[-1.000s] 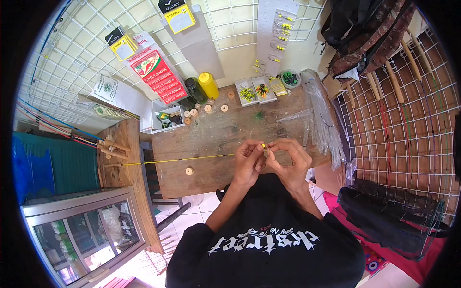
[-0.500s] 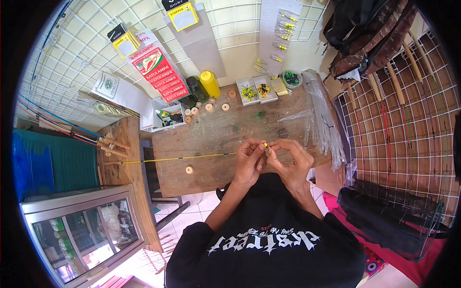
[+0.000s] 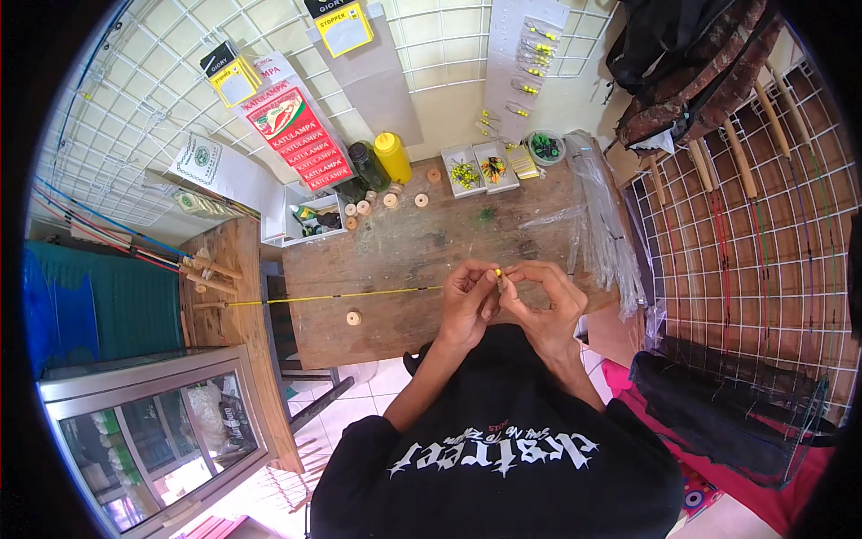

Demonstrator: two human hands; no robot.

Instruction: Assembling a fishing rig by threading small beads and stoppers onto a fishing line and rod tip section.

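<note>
Where Fingertips Meet, a Yellow Piece (image 3: pixel 497 272) Shows

Although the fingers cover much of it, the yellow piece can be seen above the near edge of the tabletop (image 3: pixel 404 251), between the left hand (image 3: pixel 465 310) and the right hand (image 3: pixel 546 310). The left grip pinches it between thumb and forefinger; the right thumb and forefinger bend into a loop whose tips reach its other side, and whether they press together is too small to tell.

Both hands work near the edge closest to the body, the right one toward the tabletop's right end. Beyond the knuckles, a broad stretch of worn wood runs up to two white boxes (image 3: pixel 479 189) at the back. Clear plastic sleeves (image 3: pixel 603 229) line the right edge. To the left, a thin yellow rod (image 3: pixel 377 293) runs from the left hand over the left edge, across a gap, to a wooden ledge (image 3: pixel 256 359); a wooden ring (image 3: pixel 354 318) lies just on its near side.

The piece itself is bright yellow, tiny and rounded, its full shape hidden by the fingers. How it relates to the rod's covered end cannot be told.
</note>
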